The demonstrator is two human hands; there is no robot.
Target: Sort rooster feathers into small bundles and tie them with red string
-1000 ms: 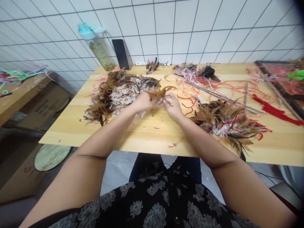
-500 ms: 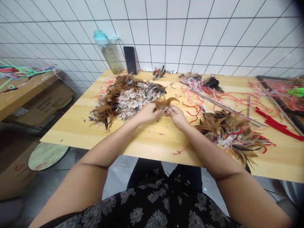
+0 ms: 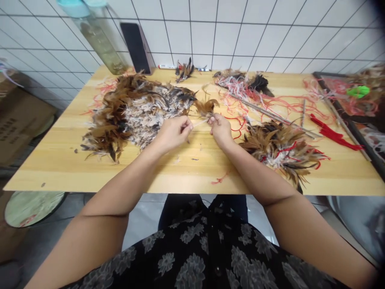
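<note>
In the head view my right hand (image 3: 221,129) is closed, pinching the base of a small bunch of brown feathers (image 3: 207,106) that points up and away. My left hand (image 3: 175,131) is closed beside it, thumb against the fingers. A thin pale strand (image 3: 199,123) stretches from its fingertips to the right hand; whether it is string or a quill I cannot tell. Left of both hands lies a large heap of brown, black and whitish feathers (image 3: 141,116). By my right forearm is another feather pile (image 3: 279,146) with red strings in it.
At the back stand a water bottle (image 3: 99,44) and a phone (image 3: 136,48) against the tiled wall. Markers (image 3: 167,66) and a few dark feathers (image 3: 185,71) lie near them. Pink strings (image 3: 240,90), thin sticks (image 3: 261,110) and a red bundle (image 3: 333,133) are at the right.
My hands have moved apart, the left one going left, with a pale strand now showing between them. The feather bunch stays at my right hand. The view has shifted and come closer to the table.
</note>
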